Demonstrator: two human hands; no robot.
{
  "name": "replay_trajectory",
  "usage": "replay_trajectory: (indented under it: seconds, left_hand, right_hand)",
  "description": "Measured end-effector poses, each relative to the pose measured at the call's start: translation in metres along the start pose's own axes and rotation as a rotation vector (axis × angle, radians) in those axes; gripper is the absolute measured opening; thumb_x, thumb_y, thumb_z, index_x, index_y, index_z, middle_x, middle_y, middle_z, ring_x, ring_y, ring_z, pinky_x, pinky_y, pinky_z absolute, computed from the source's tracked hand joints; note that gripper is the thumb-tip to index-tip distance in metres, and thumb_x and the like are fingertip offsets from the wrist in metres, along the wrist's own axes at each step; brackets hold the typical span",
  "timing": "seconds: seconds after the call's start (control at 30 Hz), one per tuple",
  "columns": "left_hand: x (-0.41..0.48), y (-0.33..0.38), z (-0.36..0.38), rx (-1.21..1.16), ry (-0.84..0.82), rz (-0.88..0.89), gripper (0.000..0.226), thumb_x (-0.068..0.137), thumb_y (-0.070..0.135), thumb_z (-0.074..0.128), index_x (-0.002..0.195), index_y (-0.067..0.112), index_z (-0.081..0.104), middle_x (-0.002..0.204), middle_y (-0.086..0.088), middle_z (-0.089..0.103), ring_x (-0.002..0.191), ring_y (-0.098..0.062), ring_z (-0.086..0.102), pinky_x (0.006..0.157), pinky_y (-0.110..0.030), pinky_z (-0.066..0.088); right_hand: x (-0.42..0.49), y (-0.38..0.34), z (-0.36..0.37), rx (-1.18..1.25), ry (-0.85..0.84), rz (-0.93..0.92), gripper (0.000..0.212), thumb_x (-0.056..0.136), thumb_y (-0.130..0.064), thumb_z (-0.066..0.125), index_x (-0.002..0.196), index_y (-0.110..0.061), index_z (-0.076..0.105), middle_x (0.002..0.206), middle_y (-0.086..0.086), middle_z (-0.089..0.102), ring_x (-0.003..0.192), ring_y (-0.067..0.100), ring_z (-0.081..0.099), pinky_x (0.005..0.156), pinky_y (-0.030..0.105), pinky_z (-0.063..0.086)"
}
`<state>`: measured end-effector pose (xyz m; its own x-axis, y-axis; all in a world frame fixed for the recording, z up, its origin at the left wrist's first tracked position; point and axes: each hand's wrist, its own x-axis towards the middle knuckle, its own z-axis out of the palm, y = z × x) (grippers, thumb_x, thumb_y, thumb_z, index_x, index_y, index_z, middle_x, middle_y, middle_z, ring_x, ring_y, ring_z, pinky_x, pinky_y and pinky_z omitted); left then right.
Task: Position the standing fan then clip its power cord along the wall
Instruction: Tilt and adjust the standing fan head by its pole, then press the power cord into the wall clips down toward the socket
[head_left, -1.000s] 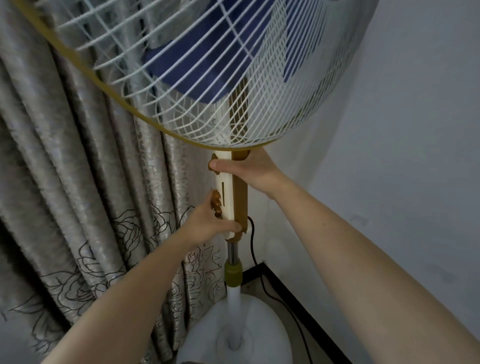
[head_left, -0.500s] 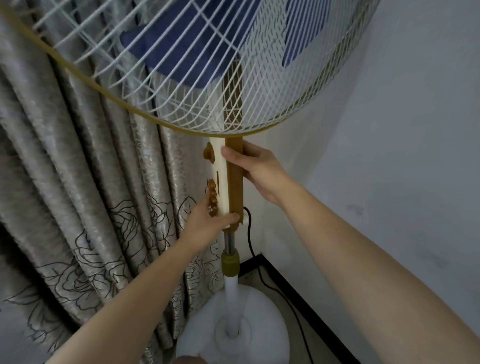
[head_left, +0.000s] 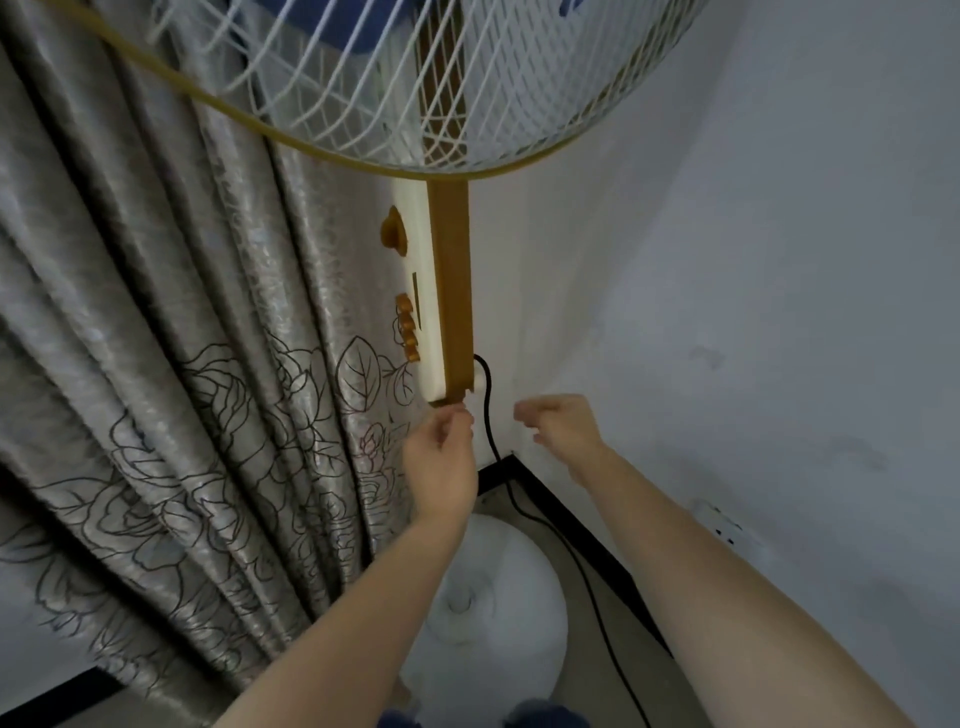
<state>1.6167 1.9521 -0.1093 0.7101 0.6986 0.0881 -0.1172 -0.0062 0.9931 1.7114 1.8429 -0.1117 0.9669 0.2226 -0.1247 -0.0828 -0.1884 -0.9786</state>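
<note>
The standing fan stands in the room corner: its white grille (head_left: 467, 78) with a gold rim fills the top, and the cream and brown control column (head_left: 441, 291) hangs below it over the round white base (head_left: 498, 597). A black power cord (head_left: 487, 410) leaves the column's lower end and runs down along the floor by the right wall. My left hand (head_left: 441, 467) is just under the column, fingers curled, hiding the pole; a grip cannot be made out. My right hand (head_left: 561, 431) hangs free to the right of the cord, fingers loosely apart, touching nothing.
A grey flower-patterned curtain (head_left: 182, 364) hangs close on the left, touching the fan's side. A white wall socket (head_left: 724, 525) sits low on the right wall. Black skirting (head_left: 571, 525) runs along the foot of the wall.
Both hands have come off the control column and dropped below it. The view has tilted down, so the fan head sits higher in the frame.
</note>
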Motion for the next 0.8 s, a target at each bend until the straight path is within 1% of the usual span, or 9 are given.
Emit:
replay_trajectory:
  seconds: [0.13,0.2,0.27,0.37,0.5,0.57,0.67,0.73,0.8]
  left_hand:
    - [0.003,-0.012,0.008,0.128,-0.038,0.078,0.027,0.094,0.010,0.050,0.114,0.008,0.068,0.078,0.017,0.061,0.066,0.007,0.053,0.060,0.003,0.038]
    - [0.004,-0.014,0.013,0.165,-0.093,0.074,0.030,0.096,0.012,0.048,0.121,0.006,0.064,0.093,0.011,0.063,0.077,0.007,0.054,0.066,0.003,0.037]
    - [0.006,-0.014,0.017,0.205,-0.161,0.071,0.025,0.097,0.012,0.046,0.097,0.017,0.070,0.085,0.000,0.062,0.073,-0.006,0.053,0.072,-0.016,0.039]
    - [0.013,-0.014,0.026,0.289,-0.214,0.097,0.041,0.095,0.013,0.047,0.055,0.024,0.042,0.052,0.004,0.037,0.051,-0.011,0.035,0.060,-0.026,0.028]
    - [0.023,-0.014,0.035,0.349,-0.187,0.109,0.046,0.094,0.019,0.054,0.050,0.008,0.044,0.046,-0.004,0.042,0.046,-0.016,0.039,0.053,-0.028,0.032]
    - [0.026,-0.014,0.038,0.374,-0.197,0.086,0.045,0.094,0.023,0.054,0.063,-0.008,0.060,0.061,-0.024,0.061,0.058,-0.032,0.060,0.058,-0.038,0.048]
    - [0.024,-0.013,0.044,0.519,-0.288,0.068,0.046,0.096,0.026,0.050,0.075,-0.010,0.068,0.076,-0.024,0.071,0.069,-0.035,0.069,0.067,-0.043,0.058]
    - [0.020,-0.009,0.045,0.603,-0.316,0.192,0.042,0.093,0.019,0.051,0.061,-0.003,0.064,0.064,-0.017,0.068,0.055,-0.024,0.064,0.058,-0.036,0.055]
    - [0.014,-0.003,0.047,0.646,-0.311,0.502,0.037,0.092,0.010,0.051,0.056,0.010,0.059,0.058,-0.006,0.061,0.049,-0.010,0.053,0.055,-0.029,0.045]
  right_hand:
    - [0.009,0.046,0.010,-0.281,-0.190,0.063,0.039,0.097,-0.008,0.044,0.135,-0.007,0.050,0.144,0.011,0.046,0.131,0.023,0.043,0.106,0.023,0.029]
    - [0.012,0.060,0.018,-0.363,-0.261,0.085,0.040,0.100,-0.017,0.039,0.138,-0.014,0.046,0.146,0.009,0.043,0.133,0.024,0.040,0.112,0.027,0.029]
    - [0.011,0.068,0.022,-0.521,-0.281,0.063,0.036,0.100,-0.025,0.034,0.125,-0.018,0.059,0.134,0.010,0.055,0.123,0.028,0.049,0.107,0.035,0.038]
    - [0.003,0.074,0.018,-0.654,-0.253,0.007,0.036,0.099,-0.031,0.032,0.109,-0.015,0.062,0.116,0.009,0.061,0.109,0.028,0.054,0.099,0.042,0.042]
    - [-0.010,0.075,0.000,-0.572,-0.312,-0.036,0.030,0.102,-0.026,0.031,0.079,-0.016,0.047,0.086,0.003,0.055,0.087,0.021,0.052,0.079,0.034,0.041]
    - [-0.012,0.072,-0.013,-0.505,-0.275,-0.029,0.032,0.102,-0.029,0.033,0.071,-0.024,0.041,0.074,0.000,0.053,0.072,0.018,0.051,0.073,0.031,0.039]
    - [-0.011,0.066,-0.036,-0.505,-0.206,-0.030,0.032,0.100,-0.034,0.040,0.069,-0.026,0.044,0.064,-0.006,0.045,0.058,0.007,0.043,0.065,0.028,0.039]
    - [-0.009,0.061,-0.052,-0.511,-0.135,-0.039,0.031,0.095,-0.039,0.050,0.070,-0.020,0.052,0.058,-0.004,0.045,0.052,0.007,0.042,0.052,0.023,0.035]
    - [-0.007,0.055,-0.066,-0.480,-0.058,-0.024,0.036,0.086,-0.044,0.062,0.065,-0.016,0.058,0.053,-0.002,0.051,0.047,0.009,0.045,0.046,0.020,0.034]
